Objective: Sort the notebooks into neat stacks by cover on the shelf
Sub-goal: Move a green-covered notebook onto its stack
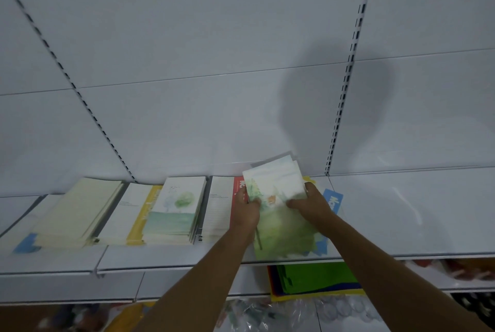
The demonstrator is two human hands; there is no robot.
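Both hands, left hand (245, 207) and right hand (312, 202), pinch green watercolour notebooks (276, 184) lifted above their stack (284, 235) near the shelf (401, 214) front edge; next: square them, lay flat.

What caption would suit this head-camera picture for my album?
Both hands, left hand and right hand, grip green watercolour notebooks above a white shelf of sorted stacks.

Both hands forward, left (245, 211) and right (312, 202), fingers curled, gripping.
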